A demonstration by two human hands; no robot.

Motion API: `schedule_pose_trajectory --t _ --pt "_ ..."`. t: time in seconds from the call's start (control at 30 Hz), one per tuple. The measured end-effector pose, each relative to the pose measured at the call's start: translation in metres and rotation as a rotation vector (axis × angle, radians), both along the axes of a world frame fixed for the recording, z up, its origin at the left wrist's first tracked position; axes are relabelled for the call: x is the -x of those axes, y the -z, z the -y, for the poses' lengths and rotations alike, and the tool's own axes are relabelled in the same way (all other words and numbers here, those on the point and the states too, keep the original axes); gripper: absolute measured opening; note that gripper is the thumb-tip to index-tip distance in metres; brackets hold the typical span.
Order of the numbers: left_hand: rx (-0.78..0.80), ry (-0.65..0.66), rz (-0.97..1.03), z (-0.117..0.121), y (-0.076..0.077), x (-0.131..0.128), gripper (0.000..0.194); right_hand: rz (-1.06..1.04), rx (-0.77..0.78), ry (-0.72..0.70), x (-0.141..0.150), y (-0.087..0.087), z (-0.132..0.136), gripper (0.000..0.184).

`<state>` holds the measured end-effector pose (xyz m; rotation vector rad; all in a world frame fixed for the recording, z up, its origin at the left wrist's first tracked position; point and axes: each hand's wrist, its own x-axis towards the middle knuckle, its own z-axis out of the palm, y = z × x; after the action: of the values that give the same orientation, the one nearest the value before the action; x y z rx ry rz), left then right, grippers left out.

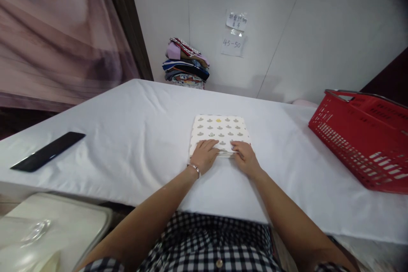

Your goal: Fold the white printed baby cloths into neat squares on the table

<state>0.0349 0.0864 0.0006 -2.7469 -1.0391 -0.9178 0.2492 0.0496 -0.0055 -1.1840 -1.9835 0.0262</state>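
Observation:
A white folded cloth (219, 128) with rows of small grey duck-like shapes and one yellow one lies on the white-covered table. It is a neat, near-square stack of layers. At its near left corner is my left hand (204, 156), fingers over the top and thumb by the front edge, gripping the layers. My right hand (246, 158) grips the near right part with bent fingers, its thumb close to the front edge. Between the two hands the front edge bulges a little and the layers show. The undersides of my fingers are hidden.
A red plastic basket (360, 140) stands on the table's right side. A glossy black flat object (48, 151) lies at the left. Folded fabrics (186, 63) are piled at the back by the wall. Below the left table edge is a white lid-like surface (63, 225).

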Motion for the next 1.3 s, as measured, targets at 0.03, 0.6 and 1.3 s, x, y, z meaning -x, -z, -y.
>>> schedule_pose_trajectory --t 0.03,0.6,1.3 --pt "-0.010 0.008 0.008 0.000 0.000 0.000 0.021 0.012 -0.009 -0.007 0.000 0.000 0.000 0.020" --pt "0.043 0.022 0.067 -0.001 -0.002 -0.001 0.022 0.179 -0.088 -0.013 0.007 -0.001 0.001 0.026" --pt "-0.035 0.020 -0.078 0.006 -0.005 -0.006 0.019 0.150 -0.031 0.048 0.013 0.002 -0.002 0.029"
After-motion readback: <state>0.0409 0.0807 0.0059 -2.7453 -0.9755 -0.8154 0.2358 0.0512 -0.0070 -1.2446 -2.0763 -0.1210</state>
